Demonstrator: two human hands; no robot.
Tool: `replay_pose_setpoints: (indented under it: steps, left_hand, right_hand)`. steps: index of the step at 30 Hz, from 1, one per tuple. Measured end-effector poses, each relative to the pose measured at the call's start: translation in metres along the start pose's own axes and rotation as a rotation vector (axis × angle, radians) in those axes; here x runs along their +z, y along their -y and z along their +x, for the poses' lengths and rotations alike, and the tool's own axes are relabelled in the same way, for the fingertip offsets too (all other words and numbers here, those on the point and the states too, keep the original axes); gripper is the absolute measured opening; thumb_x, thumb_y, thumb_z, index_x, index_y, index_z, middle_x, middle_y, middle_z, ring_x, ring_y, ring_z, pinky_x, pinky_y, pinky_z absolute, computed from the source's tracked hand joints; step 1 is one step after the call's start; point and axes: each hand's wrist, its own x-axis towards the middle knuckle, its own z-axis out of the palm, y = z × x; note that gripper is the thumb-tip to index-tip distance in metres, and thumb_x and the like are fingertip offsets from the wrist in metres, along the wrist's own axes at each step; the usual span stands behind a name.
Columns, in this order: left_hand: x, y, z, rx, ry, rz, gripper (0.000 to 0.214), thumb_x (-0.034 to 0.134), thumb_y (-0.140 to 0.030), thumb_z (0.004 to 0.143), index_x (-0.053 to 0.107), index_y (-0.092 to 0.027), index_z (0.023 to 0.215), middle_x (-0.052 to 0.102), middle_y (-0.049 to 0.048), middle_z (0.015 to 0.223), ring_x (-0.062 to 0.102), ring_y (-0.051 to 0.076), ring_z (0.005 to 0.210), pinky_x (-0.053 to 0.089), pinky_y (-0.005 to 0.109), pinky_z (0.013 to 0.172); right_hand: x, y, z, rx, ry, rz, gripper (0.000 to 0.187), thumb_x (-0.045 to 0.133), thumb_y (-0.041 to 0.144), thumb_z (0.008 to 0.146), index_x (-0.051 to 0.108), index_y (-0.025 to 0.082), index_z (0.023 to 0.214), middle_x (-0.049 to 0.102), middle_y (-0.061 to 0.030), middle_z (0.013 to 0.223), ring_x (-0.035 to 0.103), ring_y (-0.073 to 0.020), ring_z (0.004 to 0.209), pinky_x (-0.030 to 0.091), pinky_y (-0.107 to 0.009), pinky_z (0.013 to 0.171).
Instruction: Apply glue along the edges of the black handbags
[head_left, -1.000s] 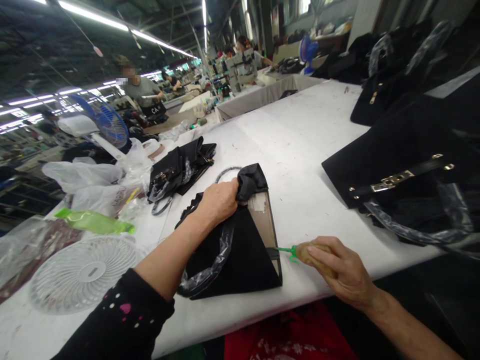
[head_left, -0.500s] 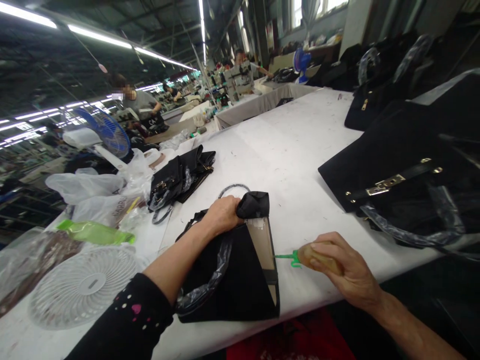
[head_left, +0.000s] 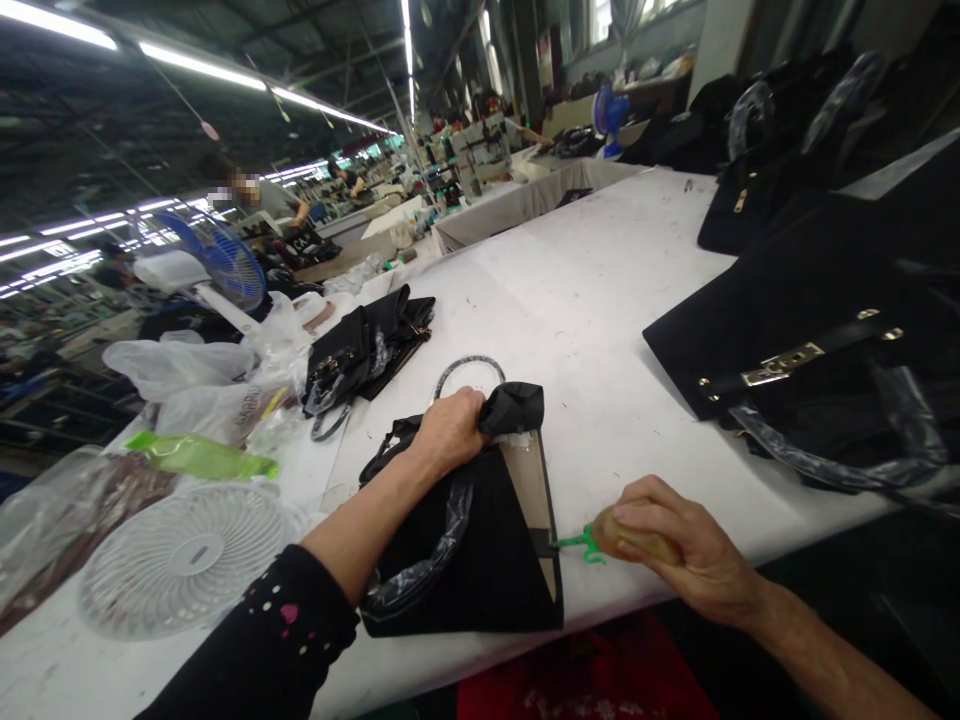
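Note:
A black handbag lies flat near the front edge of the white table, its plastic-wrapped handle looping on both sides. My left hand is closed on the bag's folded black top flap, pressing it down. My right hand is wrapped round a tool with a wooden handle and a green tip. The green tip touches the bag's tan side edge.
Large black bags with gold clasps fill the right side. A smaller black bag, plastic bags, a green bottle and a white fan lie left. A blue fan and seated workers are farther back.
The bag has shifted slightly under my left hand. My right hand has brought the green tip back against the bag's side edge. The view has swayed a little.

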Motion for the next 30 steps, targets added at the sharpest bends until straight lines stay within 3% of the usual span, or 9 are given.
replay_pose_setpoints:
  steps: [4, 8, 12, 16, 20, 25, 30]
  left_hand:
    - [0.002, -0.005, -0.001, 0.012, 0.001, 0.014, 0.016, 0.052, -0.032, 0.088, 0.058, -0.019, 0.096, 0.065, 0.0091, 0.104, 0.068, 0.026, 0.091, 0.05, 0.033, 0.074]
    - [0.002, -0.01, -0.001, 0.004, 0.013, 0.026, 0.016, 0.054, -0.029, 0.086, 0.058, -0.019, 0.099, 0.063, 0.01, 0.107, 0.068, 0.027, 0.089, 0.051, 0.034, 0.073]
    - [0.004, -0.013, -0.002, -0.002, 0.01, 0.033, 0.015, 0.054, -0.026, 0.086, 0.057, -0.019, 0.099, 0.062, 0.0099, 0.107, 0.068, 0.027, 0.09, 0.051, 0.035, 0.072]
    - [0.007, -0.013, -0.002, 0.001, -0.007, 0.034, 0.015, 0.054, -0.028, 0.088, 0.056, -0.018, 0.099, 0.062, 0.0096, 0.106, 0.068, 0.028, 0.09, 0.05, 0.036, 0.07]
    - [0.009, -0.012, -0.002, 0.002, -0.022, 0.032, 0.015, 0.054, -0.03, 0.088, 0.056, -0.018, 0.097, 0.062, 0.0094, 0.105, 0.068, 0.028, 0.088, 0.05, 0.036, 0.069]
    - [0.011, -0.013, -0.002, 0.007, -0.022, 0.007, 0.014, 0.052, -0.027, 0.088, 0.056, -0.019, 0.098, 0.062, 0.0094, 0.106, 0.068, 0.029, 0.09, 0.05, 0.037, 0.07]
    - [0.012, -0.012, -0.002, -0.001, -0.003, -0.046, 0.016, 0.051, -0.024, 0.087, 0.056, -0.017, 0.1, 0.061, 0.012, 0.109, 0.067, 0.032, 0.093, 0.052, 0.042, 0.075]
  right_hand:
    - [-0.001, 0.001, 0.003, 0.017, -0.058, -0.025, 0.033, 0.061, 0.014, 0.094, 0.06, 0.029, 0.123, 0.058, -0.0043, 0.105, 0.065, -0.0167, 0.09, 0.058, -0.031, 0.074]
    - [-0.003, 0.003, 0.005, 0.04, 0.057, 0.041, 0.025, 0.057, 0.017, 0.096, 0.061, 0.028, 0.119, 0.059, -0.0033, 0.099, 0.065, -0.0158, 0.085, 0.057, -0.029, 0.07]
    - [-0.004, 0.0, 0.003, 0.067, -0.023, -0.012, 0.027, 0.062, 0.018, 0.094, 0.061, 0.029, 0.119, 0.058, -0.0034, 0.104, 0.064, -0.0167, 0.091, 0.055, -0.03, 0.077]
    - [-0.006, 0.001, 0.001, 0.152, 0.064, 0.052, 0.018, 0.06, 0.022, 0.096, 0.062, 0.03, 0.113, 0.056, -0.0011, 0.099, 0.062, -0.0154, 0.088, 0.052, -0.029, 0.075]
    - [-0.003, 0.004, -0.002, 0.173, -0.007, 0.036, 0.019, 0.06, 0.024, 0.096, 0.06, 0.031, 0.113, 0.055, -0.0007, 0.101, 0.06, -0.0156, 0.091, 0.049, -0.029, 0.079]
    - [0.0, 0.004, -0.008, 0.244, 0.051, 0.071, 0.012, 0.058, 0.026, 0.097, 0.06, 0.031, 0.108, 0.055, -0.0002, 0.098, 0.06, -0.0154, 0.088, 0.048, -0.029, 0.078]
    - [0.001, 0.01, -0.008, 0.258, -0.016, 0.021, 0.015, 0.058, 0.027, 0.097, 0.06, 0.032, 0.111, 0.056, -0.0021, 0.099, 0.062, -0.0174, 0.09, 0.051, -0.031, 0.078]
